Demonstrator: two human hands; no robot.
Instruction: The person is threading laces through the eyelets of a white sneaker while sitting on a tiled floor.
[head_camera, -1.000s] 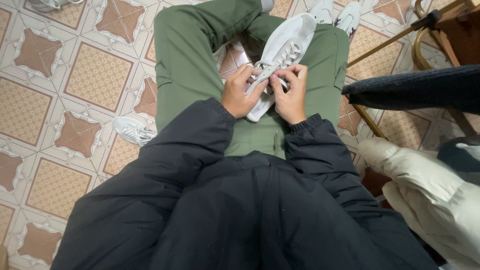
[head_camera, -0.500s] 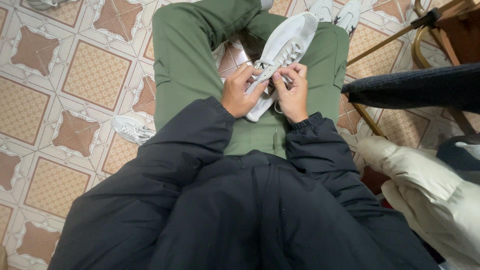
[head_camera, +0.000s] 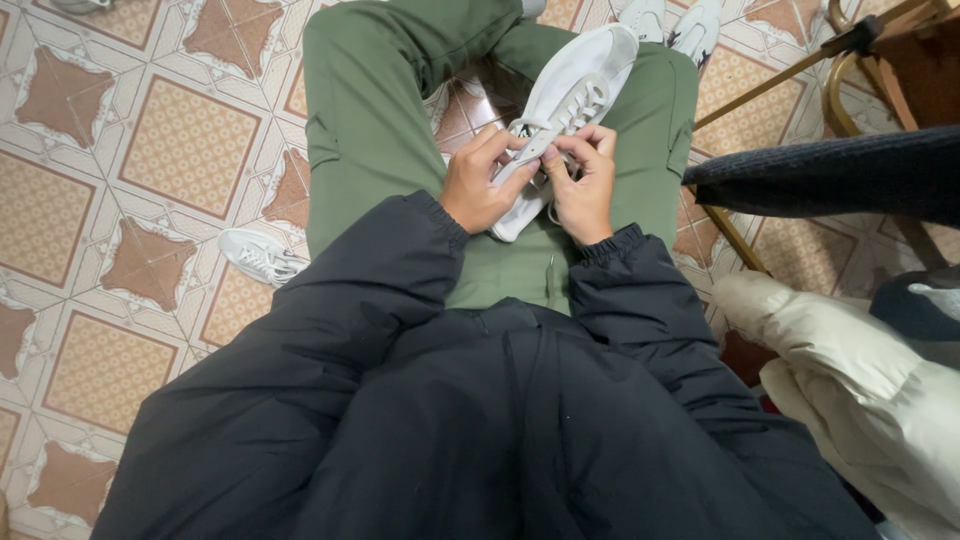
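Note:
A white sneaker (head_camera: 585, 80) rests on my lap, on green trousers (head_camera: 370, 120), its toe pointing away from me. My left hand (head_camera: 480, 180) grips the shoe's near end from the left, fingers curled over its collar. My right hand (head_camera: 583, 180) pinches the white lace by the nearest eyelets. The two hands almost touch above the tongue. Black padded jacket sleeves (head_camera: 370, 300) cover both arms to the wrists.
A second white sneaker (head_camera: 262, 256) lies on the patterned tile floor (head_camera: 130, 150) to my left. More white shoes (head_camera: 672, 20) sit past my knees. At the right are a chair with a metal frame (head_camera: 840, 60), a dark knitted cloth (head_camera: 830, 175) and a cream jacket (head_camera: 850, 370).
Both hands stay on the sneaker's laces with only small finger shifts. The shoe has kept its place on my lap.

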